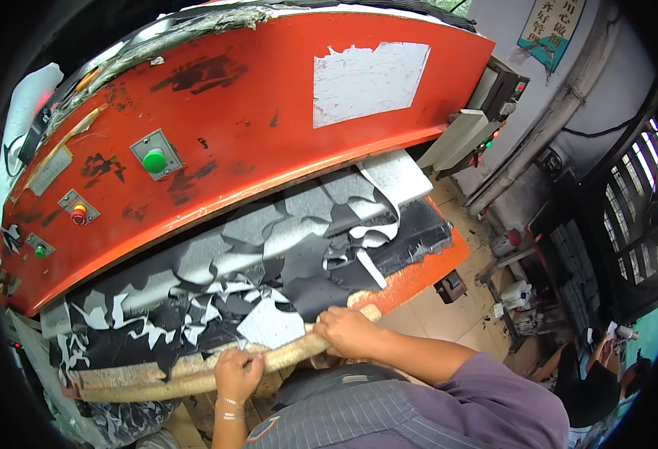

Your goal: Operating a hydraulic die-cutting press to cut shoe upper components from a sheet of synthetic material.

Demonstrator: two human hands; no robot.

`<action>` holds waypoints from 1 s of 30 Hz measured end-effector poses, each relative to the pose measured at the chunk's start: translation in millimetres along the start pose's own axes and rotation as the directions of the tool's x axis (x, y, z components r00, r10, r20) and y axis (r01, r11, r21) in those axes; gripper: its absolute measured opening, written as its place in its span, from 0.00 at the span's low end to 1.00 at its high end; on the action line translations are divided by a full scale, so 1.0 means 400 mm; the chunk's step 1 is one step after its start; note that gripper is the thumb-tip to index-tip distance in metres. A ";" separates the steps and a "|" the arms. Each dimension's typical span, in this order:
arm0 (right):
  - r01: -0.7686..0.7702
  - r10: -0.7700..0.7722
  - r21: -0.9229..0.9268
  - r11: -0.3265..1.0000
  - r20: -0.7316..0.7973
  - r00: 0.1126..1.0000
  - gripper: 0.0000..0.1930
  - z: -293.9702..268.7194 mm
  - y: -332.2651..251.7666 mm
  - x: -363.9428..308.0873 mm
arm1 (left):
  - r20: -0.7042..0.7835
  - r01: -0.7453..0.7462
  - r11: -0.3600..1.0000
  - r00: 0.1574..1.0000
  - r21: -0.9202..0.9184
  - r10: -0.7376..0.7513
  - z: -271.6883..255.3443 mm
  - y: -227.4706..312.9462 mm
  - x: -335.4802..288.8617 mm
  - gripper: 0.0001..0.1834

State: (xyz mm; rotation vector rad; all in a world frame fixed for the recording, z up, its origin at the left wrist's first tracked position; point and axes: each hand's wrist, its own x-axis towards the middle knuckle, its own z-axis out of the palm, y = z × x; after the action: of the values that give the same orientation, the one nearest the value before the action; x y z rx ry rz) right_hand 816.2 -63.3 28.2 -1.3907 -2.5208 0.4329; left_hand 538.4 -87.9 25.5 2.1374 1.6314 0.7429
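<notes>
A long beige roll with a rough, worn surface [157, 389] runs along the front edge of the machine's bed. My left hand [238, 376] is closed over it near the middle. Farther right, my right hand [346, 331] also grips it, fingers curled over the top. Just beyond the roll lie black sheet scraps [310, 280] with cut-out curved edges. Among them are white offcuts, the largest a white piece [270, 324] between and beyond my hands. A pale slab [407, 179] spans the bed behind, partly covered by grey-black cut sheet.
An orange machine beam [269, 90] rises over the bed, carrying a green button [154, 160] and a red knob [80, 215]. A control box [460, 138] with lights stands at the right end. Beyond the tiled floor [449, 314], another person's arm [602, 352] shows at lower right.
</notes>
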 end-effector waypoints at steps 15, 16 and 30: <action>-0.184 0.187 -0.070 0.980 0.043 0.981 0.40 -0.296 0.743 0.562 | 0.373 0.121 0.873 0.925 -0.473 0.074 0.101 0.037 0.666 0.11; -0.153 0.154 -0.068 0.986 0.008 0.988 0.36 -0.282 0.760 0.561 | 0.325 0.059 0.869 0.938 -0.491 0.120 0.146 0.047 0.715 0.13; -0.180 0.275 0.862 0.474 0.049 0.960 0.20 -0.195 0.495 0.225 | 0.275 0.154 0.320 0.884 -0.935 0.379 0.402 0.200 0.786 0.56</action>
State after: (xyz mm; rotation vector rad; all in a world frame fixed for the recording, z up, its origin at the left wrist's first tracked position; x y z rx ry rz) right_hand 950.3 124.6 34.2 -1.2172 -1.5398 1.4086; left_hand 759.3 198.2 3.1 1.3179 0.4524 0.8430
